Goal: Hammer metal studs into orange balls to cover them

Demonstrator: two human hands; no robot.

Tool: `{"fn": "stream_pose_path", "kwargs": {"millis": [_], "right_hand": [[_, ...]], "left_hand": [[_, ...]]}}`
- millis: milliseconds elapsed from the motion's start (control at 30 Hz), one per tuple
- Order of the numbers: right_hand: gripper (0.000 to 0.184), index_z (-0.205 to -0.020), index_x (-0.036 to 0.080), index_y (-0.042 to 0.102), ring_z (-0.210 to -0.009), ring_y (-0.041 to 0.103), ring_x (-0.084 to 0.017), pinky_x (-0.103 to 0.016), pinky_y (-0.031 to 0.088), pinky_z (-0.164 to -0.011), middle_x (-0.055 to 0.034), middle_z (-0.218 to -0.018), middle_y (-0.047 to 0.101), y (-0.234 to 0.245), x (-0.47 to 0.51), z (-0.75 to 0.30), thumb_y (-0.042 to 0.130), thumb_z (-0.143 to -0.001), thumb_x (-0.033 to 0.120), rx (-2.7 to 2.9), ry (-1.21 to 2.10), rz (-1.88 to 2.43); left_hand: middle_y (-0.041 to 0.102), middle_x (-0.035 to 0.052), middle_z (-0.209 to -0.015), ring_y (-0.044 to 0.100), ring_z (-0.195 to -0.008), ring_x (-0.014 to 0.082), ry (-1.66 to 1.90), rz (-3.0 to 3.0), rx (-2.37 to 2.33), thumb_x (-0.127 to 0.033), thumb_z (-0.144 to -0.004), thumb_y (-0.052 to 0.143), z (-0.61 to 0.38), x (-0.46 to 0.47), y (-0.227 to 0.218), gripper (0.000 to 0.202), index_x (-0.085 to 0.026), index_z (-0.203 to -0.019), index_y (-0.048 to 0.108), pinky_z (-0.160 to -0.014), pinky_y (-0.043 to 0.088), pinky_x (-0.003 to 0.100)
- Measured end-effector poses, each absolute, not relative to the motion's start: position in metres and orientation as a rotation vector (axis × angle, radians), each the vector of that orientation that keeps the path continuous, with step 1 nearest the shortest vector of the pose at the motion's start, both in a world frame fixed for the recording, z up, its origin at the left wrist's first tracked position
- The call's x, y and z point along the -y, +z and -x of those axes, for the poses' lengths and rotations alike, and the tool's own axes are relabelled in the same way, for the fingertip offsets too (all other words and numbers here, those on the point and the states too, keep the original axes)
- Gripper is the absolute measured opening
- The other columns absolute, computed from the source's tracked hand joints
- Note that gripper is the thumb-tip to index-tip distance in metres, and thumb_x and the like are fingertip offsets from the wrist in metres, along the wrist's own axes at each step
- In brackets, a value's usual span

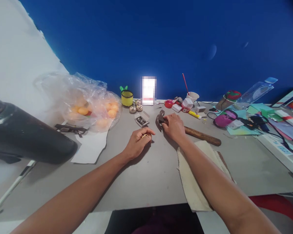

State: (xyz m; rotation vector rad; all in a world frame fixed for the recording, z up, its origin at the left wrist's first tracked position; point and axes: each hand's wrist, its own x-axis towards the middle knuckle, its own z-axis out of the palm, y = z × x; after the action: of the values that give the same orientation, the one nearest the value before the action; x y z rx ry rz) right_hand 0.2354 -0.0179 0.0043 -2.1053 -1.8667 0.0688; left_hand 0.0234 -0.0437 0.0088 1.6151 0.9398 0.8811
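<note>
Right hand: it lies [173, 126] palm down over the neck of a hammer [197, 135], fingers bent together just behind the metal head; whether the fingertips pinch it or only rest on it, I cannot tell.
Hammer: flat on the grey tabletop [158, 182], right of the middle, the hand covering where handle meets head.
Long axis: slanting, from the head at far left to the handle's butt at near right, which sticks out beyond the wrist.
Head: lying across the handle's line, its curved claw pointing toward the person, the other end toward the blue wall [127, 39].
Left hand: it rests [139, 141] left of the hammer and apart from it, fingers curled, index reaching rightward, a yellow ring [145, 135] showing; whether anything sits inside the curl is hidden.
Small box: open [141, 121], just beyond the left hand, filled with dark shiny bits.
Cloth: cream [191, 182], beneath the right forearm.
Left side: white paper [91, 148], glasses [72, 129] and a clear bag [95, 113] of orange round things.
Far edge: yellow basket [127, 98], shiny balls [132, 109], white cup [193, 97] holding a red stick [185, 84].
</note>
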Motion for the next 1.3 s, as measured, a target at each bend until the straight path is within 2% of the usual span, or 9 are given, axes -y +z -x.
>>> {"fn": "stream_pose_path", "kwargs": {"millis": [167, 300, 433, 667, 833, 1033, 1300], "right_hand": [[0.04, -0.134, 0.02, 0.061, -0.121, 0.056, -0.032, -0.043, 0.043, -0.098, -0.0159, -0.129, 0.065, 0.0, 0.012, -0.238, 0.061, -0.097, 0.034, 1.845, 0.075, 2.178], [0.031, -0.125, 0.02, 0.065, -0.12, 0.057, -0.032, -0.044, 0.043, -0.097, -0.0158, -0.125, 0.065, -0.001, 0.011, -0.238, 0.058, -0.099, 0.035, 1.891, 0.074, 2.195], [0.032, -0.126, 0.02, 0.065, -0.12, 0.057, -0.032, -0.044, 0.043, -0.097, -0.0159, -0.126, 0.065, 0.001, 0.012, -0.238, 0.059, -0.098, 0.034, 1.898, 0.084, 2.203], [0.037, -0.129, 0.018, 0.065, -0.122, 0.056, -0.035, -0.047, 0.043, -0.099, -0.0169, -0.127, 0.065, 0.002, 0.015, -0.236, 0.061, -0.096, 0.032, 1.885, 0.103, 2.179], [0.035, -0.129, 0.019, 0.065, -0.122, 0.055, -0.032, -0.044, 0.044, -0.1, -0.0157, -0.129, 0.066, 0.0, 0.015, -0.232, 0.058, -0.096, 0.028, 1.852, 0.066, 1.958], [0.026, -0.118, 0.022, 0.072, -0.122, 0.053, -0.033, -0.048, 0.042, -0.103, -0.0121, -0.128, 0.069, 0.001, 0.02, -0.228, 0.058, -0.099, 0.032, 2.051, 0.058, 1.72], [0.032, -0.127, 0.021, 0.071, -0.13, 0.048, -0.032, -0.048, 0.038, -0.109, -0.0117, -0.138, 0.067, 0.002, 0.025, -0.218, 0.059, -0.099, 0.033, 2.188, 0.012, 1.66]], "left_hand": [[0.064, 0.0009, -0.076, 0.054, -0.063, 0.0132, 0.877, -1.726, -0.975, -0.034, -0.084, 0.058, -0.023, 0.044, 0.007, 0.022, -0.019, -0.095, 0.07, -0.06, 0.046, 0.026], [0.066, 0.0028, -0.093, 0.061, -0.076, 0.0157, 0.913, -1.811, -1.023, -0.021, -0.076, 0.06, -0.025, 0.043, 0.004, 0.026, -0.02, -0.1, 0.067, -0.073, 0.051, 0.029], [0.065, 0.0051, -0.103, 0.063, -0.089, 0.0187, 0.984, -1.896, -1.085, -0.016, -0.074, 0.058, -0.027, 0.041, 0.002, 0.026, -0.02, -0.098, 0.066, -0.085, 0.052, 0.034], [0.065, 0.0001, -0.089, 0.059, -0.074, 0.0149, 0.905, -1.815, -1.095, -0.024, -0.08, 0.063, -0.028, 0.044, 0.002, 0.029, -0.02, -0.109, 0.063, -0.073, 0.05, 0.029], [0.064, -0.0009, -0.084, 0.057, -0.069, 0.0141, 0.831, -1.784, -1.042, -0.035, -0.086, 0.063, -0.027, 0.044, 0.002, 0.026, -0.02, -0.107, 0.063, -0.068, 0.048, 0.027], [0.068, -0.0002, -0.089, 0.06, -0.078, 0.0165, 0.745, -1.924, -1.033, -0.038, -0.086, 0.064, -0.027, 0.045, 0.003, 0.028, -0.02, -0.107, 0.065, -0.077, 0.049, 0.03], [0.072, 0.0034, -0.105, 0.065, -0.094, 0.0223, 0.65, -2.095, -0.957, -0.032, -0.086, 0.064, -0.029, 0.043, 0.005, 0.022, -0.021, -0.105, 0.065, -0.088, 0.049, 0.035]]}}
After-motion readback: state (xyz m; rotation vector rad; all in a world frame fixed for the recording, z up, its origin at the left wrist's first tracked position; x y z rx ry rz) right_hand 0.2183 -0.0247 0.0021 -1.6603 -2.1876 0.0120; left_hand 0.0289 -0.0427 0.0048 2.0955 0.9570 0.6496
